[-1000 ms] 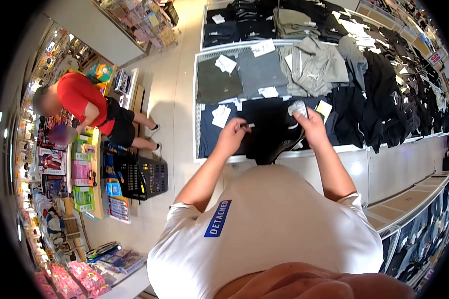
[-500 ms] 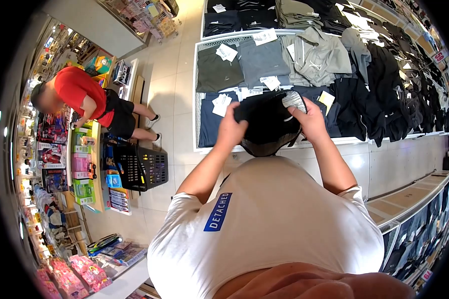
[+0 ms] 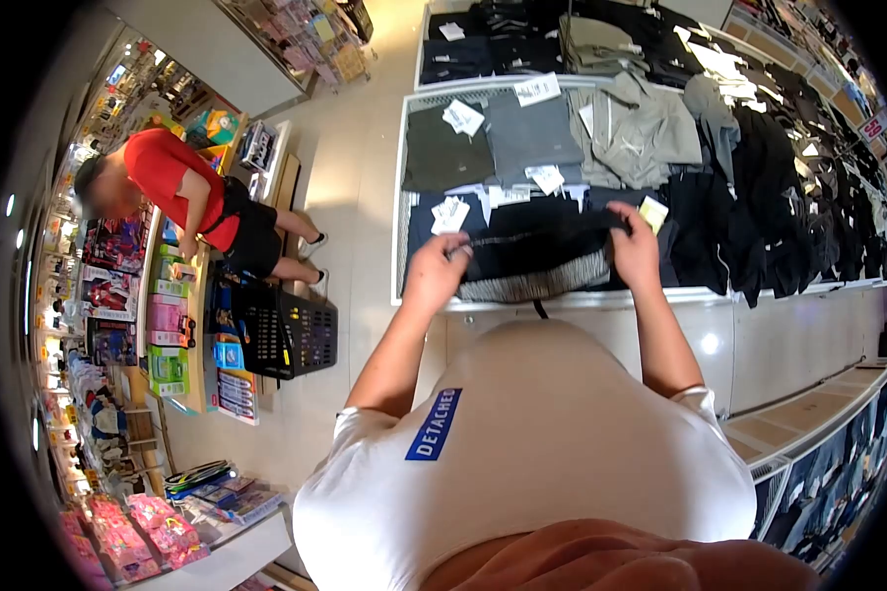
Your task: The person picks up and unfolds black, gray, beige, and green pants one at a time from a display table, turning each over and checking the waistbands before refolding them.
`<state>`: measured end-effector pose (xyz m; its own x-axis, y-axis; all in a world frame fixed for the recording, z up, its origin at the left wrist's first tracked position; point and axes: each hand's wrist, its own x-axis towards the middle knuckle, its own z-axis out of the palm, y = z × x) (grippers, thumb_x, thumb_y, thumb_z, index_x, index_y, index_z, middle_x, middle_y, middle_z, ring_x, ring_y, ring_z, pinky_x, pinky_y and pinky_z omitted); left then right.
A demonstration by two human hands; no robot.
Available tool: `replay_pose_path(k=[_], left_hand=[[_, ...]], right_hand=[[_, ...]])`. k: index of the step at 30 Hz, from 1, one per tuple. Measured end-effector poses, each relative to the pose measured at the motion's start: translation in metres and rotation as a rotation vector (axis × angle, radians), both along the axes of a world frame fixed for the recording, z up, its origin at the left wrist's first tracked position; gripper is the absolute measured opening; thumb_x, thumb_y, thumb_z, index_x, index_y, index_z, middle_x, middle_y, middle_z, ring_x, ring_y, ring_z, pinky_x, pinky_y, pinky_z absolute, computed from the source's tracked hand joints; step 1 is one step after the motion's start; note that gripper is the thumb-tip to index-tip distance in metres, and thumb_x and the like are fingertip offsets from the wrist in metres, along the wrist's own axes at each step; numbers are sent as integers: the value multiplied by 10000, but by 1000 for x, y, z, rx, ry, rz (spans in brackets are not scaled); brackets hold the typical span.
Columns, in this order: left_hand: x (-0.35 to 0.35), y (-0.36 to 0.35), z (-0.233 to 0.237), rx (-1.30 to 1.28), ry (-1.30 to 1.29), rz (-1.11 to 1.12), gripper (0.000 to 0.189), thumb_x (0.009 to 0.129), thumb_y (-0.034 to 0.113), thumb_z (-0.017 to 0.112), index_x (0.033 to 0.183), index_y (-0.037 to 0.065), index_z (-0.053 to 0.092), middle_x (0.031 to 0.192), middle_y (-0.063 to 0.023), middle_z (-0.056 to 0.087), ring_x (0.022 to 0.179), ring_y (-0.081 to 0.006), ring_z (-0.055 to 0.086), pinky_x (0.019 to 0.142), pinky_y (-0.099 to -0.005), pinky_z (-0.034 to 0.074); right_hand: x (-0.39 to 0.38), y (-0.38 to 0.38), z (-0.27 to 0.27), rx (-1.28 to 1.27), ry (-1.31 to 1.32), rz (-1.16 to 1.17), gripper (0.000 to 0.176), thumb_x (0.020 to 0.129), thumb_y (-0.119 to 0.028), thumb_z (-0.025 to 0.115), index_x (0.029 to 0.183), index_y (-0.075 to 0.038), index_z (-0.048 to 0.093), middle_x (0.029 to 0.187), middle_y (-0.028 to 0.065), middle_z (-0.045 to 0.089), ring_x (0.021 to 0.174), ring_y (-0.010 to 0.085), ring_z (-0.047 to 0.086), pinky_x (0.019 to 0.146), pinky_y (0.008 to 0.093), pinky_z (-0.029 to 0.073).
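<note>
A black garment with a grey ribbed band is stretched between my two hands, over the front edge of the display table. My left hand pinches its left end, and my right hand grips its right end. Behind it lie a folded dark green garment, a folded grey garment and a light grey-green one with a drawstring. White tags rest on the folded pieces. A yellow tag shows beside my right hand.
A person in a red shirt stands at the shelves on the left, near a black shopping basket. Black garments hang over the table's right part. Another rack stands at the lower right. Pink packages lie at the lower left.
The garment has gone from bunched and open to stretched wide, its ribbed band now along the near side. My hands are slightly lower and farther apart. The person in red has shifted an arm.
</note>
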<state>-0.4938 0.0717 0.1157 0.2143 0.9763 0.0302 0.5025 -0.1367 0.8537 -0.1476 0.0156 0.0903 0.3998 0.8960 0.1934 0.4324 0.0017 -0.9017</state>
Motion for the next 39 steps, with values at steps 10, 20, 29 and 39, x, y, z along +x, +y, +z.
replay_pose_path(k=[10, 20, 29, 39], left_hand=[[4, -35, -12, -247, -45, -203, 354, 963, 334, 658, 975, -19, 691, 678, -89, 596, 641, -138, 488, 656, -329, 468], [27, -68, -30, -576, -693, -143, 183, 1027, 156, 566, 1118, 18, 647, 968, -18, 699, 839, -100, 641, 789, -268, 505], [25, -106, -16, -666, -1145, -122, 305, 971, 122, 611, 1218, -58, 616, 1133, -133, 709, 1014, -194, 692, 935, -319, 534], [22, -118, -51, -131, -83, 209, 214, 903, 190, 717, 990, -2, 680, 803, -32, 668, 744, -107, 578, 703, -287, 481]], right_hand=[[-10, -35, -27, -219, 98, 184, 193, 928, -124, 612, 1066, -4, 673, 923, 148, 711, 865, 214, 662, 829, 320, 503], [5, -73, -50, -172, 80, 144, 153, 905, -14, 630, 1053, -43, 651, 792, -1, 609, 702, 91, 554, 643, 247, 454], [45, -90, -60, -148, -323, 104, 220, 854, 13, 584, 1037, -74, 669, 944, 156, 672, 918, 273, 664, 823, 338, 509], [44, -93, -51, -405, 302, 515, 180, 860, -41, 597, 1017, -30, 685, 880, 33, 652, 819, 127, 575, 750, 287, 472]])
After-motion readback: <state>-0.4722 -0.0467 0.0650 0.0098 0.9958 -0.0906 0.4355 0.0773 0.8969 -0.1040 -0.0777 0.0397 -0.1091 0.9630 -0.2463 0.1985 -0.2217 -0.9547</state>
